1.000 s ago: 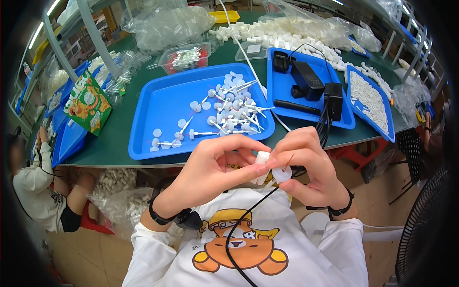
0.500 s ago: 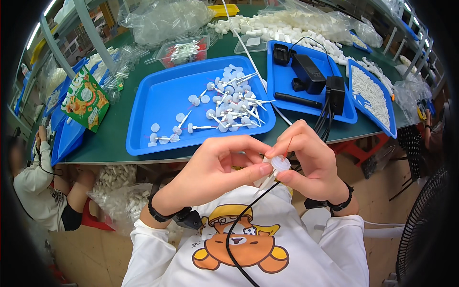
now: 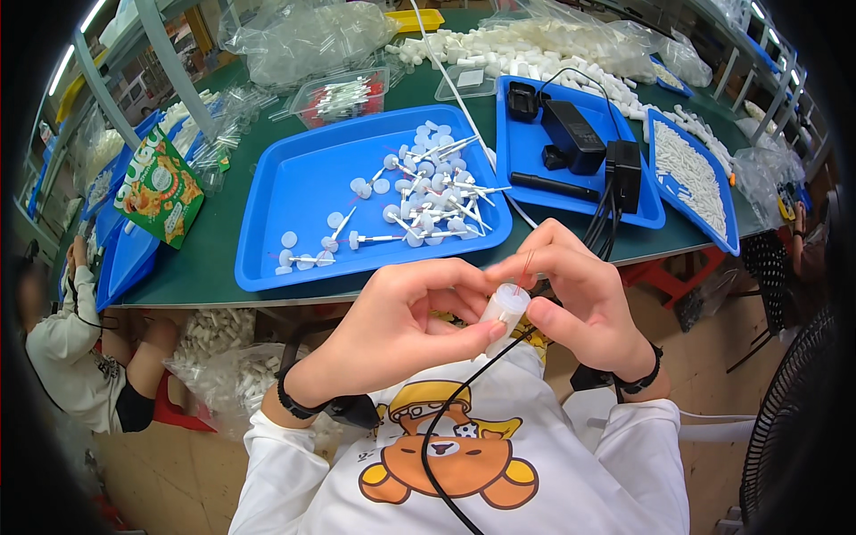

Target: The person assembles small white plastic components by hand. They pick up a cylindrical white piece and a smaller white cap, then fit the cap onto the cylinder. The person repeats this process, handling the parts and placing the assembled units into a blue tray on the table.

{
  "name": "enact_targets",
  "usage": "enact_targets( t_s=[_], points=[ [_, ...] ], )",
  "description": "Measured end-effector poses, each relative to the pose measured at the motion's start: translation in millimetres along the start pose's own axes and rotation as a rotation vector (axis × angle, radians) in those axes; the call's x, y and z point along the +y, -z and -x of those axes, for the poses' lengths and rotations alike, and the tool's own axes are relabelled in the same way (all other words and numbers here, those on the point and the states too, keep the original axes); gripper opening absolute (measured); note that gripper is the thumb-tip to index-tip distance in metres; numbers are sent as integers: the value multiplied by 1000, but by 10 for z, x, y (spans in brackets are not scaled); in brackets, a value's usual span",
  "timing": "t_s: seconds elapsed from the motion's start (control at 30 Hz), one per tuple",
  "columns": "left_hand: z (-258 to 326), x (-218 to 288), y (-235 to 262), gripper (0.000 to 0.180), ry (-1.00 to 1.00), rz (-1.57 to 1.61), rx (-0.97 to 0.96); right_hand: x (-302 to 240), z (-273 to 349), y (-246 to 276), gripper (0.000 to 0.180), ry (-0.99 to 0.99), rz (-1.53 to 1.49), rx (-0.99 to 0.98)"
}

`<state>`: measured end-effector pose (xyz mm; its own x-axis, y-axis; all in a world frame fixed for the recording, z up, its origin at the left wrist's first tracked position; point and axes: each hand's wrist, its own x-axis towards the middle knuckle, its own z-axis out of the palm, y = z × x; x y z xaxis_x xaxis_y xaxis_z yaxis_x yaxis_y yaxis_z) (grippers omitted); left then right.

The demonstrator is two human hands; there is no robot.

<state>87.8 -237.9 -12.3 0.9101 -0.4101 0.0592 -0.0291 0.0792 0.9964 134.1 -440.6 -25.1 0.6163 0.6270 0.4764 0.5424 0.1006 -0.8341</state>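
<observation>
Over my lap, in front of the table edge, my left hand (image 3: 392, 316) pinches a short white plastic tube (image 3: 505, 308) between thumb and fingers. A translucent round cap (image 3: 513, 295) sits at the tube's upper end, and a thin red wire (image 3: 528, 264) loops up from it. My right hand (image 3: 593, 299) curves around the cap, its thumb and index finger apart on either side. Whether its fingertips touch the cap is hard to see. Beyond my hands, a large blue tray (image 3: 303, 192) carries several white stems with translucent discs and red wires.
A second blue tray (image 3: 654, 219) holds black adapters and cables. Small white tubes fill another tray (image 3: 691, 183) at the right. Loose white cylinders (image 3: 526, 49) are heaped at the back. A black cable (image 3: 432, 428) hangs across my shirt. A fan (image 3: 794, 428) stands at right; another person (image 3: 76, 330) sits at left.
The disc pinched between my hands now sits at the top of the white tube, which has come upright into view. My right thumb and fingers have loosened from it.
</observation>
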Motion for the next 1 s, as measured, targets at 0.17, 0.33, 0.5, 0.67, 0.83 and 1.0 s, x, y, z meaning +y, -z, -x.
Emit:
enact_targets(
  t_s=[0.17, 0.33, 0.5, 0.67, 0.83, 1.0],
  points=[
    [8, -2, -8, 30, 26, 33, -9, 18, -21, 26, 20, -80, -223, -69],
    [-7, 51, 20, 31, 82, 21, -8, 56, -53, 71, 20, -86, -210, -103],
    [-4, 35, 11, 27, 72, 72, 4, 110, -67, 114, 20, -47, -217, -157],
    [-21, 1, 45, 27, 70, 82, -49, 161, -78, 113, 21, -30, -272, -181],
    [-43, -2, 76, 34, 29, 171, -99, 163, -63, 156, 22, -56, -404, -120],
    [-31, 49, 66, 42, 21, 232, -117, 185, -43, 138, 22, -43, -503, -110]
  ],
)
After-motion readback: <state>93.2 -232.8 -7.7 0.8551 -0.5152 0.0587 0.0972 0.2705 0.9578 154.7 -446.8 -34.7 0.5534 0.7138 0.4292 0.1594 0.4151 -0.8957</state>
